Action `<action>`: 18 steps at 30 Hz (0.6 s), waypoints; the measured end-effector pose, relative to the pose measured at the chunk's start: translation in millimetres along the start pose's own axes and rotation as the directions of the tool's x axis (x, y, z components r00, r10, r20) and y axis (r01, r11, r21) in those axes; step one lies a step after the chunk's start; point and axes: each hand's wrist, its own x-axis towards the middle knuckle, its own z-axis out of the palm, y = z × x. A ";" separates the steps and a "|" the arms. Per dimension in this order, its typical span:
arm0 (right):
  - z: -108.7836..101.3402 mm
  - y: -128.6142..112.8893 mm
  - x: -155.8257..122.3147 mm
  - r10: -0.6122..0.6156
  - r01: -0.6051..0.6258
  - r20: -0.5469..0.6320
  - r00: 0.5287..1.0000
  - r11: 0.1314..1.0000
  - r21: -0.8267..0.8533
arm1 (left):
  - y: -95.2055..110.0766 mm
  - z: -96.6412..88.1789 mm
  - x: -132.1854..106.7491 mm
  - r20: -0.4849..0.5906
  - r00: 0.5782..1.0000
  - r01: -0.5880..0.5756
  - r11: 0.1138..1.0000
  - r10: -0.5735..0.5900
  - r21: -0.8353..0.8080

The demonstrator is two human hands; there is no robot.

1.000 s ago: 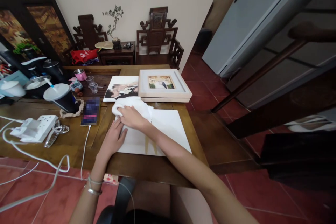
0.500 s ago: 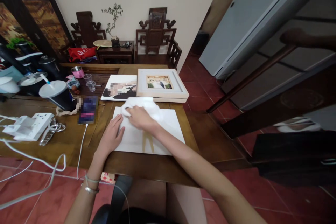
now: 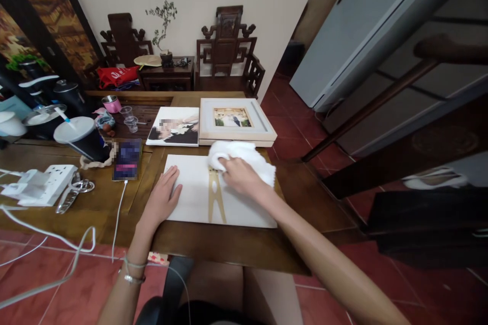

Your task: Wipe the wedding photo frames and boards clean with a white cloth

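Note:
A flat white board (image 3: 190,203) lies on the wooden table near its front edge, with a tan A-shaped piece (image 3: 215,200) on its face. My left hand (image 3: 164,195) rests flat on the board's left edge, fingers stretched out. Bunched under my right hand (image 3: 240,175) is a white cloth (image 3: 253,162), pressed onto the board's upper right part and covering that corner. The fingers of my right hand are curled into the cloth. Just behind the board lie a photo print (image 3: 177,127) and a pale picture frame (image 3: 236,134) holding a photo.
Left of the board lies a phone (image 3: 127,160) on a charging cable. Beyond it stand a lidded dark cup (image 3: 86,139), a white power strip (image 3: 55,183) and a clear hair clip (image 3: 72,193). A dark wooden chair (image 3: 381,162) is at the right.
My right hand has moved the white cloth rightward across the board, uncovering the upper left part and more of the tan shape. My left hand has stayed at the left edge.

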 end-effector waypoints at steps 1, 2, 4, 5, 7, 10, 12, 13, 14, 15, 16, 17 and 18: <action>-1.2 11.1 -9.9 0.011 -0.011 -0.001 1.000 1.000 0.000 | -0.2 0.4 -0.3 -0.001 1.000 -0.004 1.000 0.004 0.004; -1.0 19.7 -19.8 0.007 -0.007 -0.010 1.000 1.000 0.004 | -0.2 0.6 -0.5 -0.002 1.000 -0.008 1.000 0.008 0.009; 3.6 28.6 -41.4 -0.051 0.052 -0.051 0.997 0.998 0.022 | 0.5 0.4 -1.0 -0.006 1.000 -0.010 1.000 0.011 0.016; 7.6 29.0 -53.8 -0.102 0.105 -0.078 0.992 0.994 0.034 | 1.2 -0.1 -1.2 -0.005 1.000 -0.010 1.000 0.010 0.020; 15.8 23.3 -81.6 -0.224 0.232 -0.122 0.967 0.971 0.055 | 3.0 -1.3 -1.6 0.001 1.000 -0.009 0.999 0.009 0.031; 20.5 8.2 -122.2 -0.357 0.369 -0.133 0.924 0.926 0.077 | 5.1 -2.7 -2.0 0.008 1.000 -0.010 0.999 0.009 0.052; 16.2 1.8 -137.5 -0.392 0.405 -0.131 0.911 0.909 0.096 | 5.0 -2.6 -2.0 0.010 1.000 -0.011 0.998 0.011 0.064; 12.4 0.9 -139.5 -0.393 0.407 -0.127 0.911 0.907 0.108 | 4.4 -2.1 -1.9 0.009 1.000 -0.013 0.998 0.013 0.066; 8.0 1.7 -137.5 -0.386 0.400 -0.122 0.914 0.909 0.121 | 3.6 -1.5 -1.9 0.007 1.000 -0.016 0.998 0.016 0.066; 3.3 3.8 -131.8 -0.372 0.385 -0.118 0.921 0.913 0.132 | 2.6 -0.8 -1.8 0.006 1.000 -0.019 0.998 0.019 0.064; -1.2 6.8 -122.8 -0.353 0.367 -0.112 0.929 0.920 0.139 | 1.6 -0.2 -1.7 0.003 1.000 -0.023 0.998 0.022 0.059; -5.6 10.2 -111.5 -0.335 0.348 -0.107 0.936 0.927 0.141 | 0.8 0.3 -1.7 0.001 1.000 -0.024 0.998 0.024 0.051; -9.6 13.7 -98.4 -0.314 0.326 -0.106 0.944 0.935 0.138 | 0.1 0.7 -1.6 -0.001 1.000 -0.025 0.999 0.025 0.043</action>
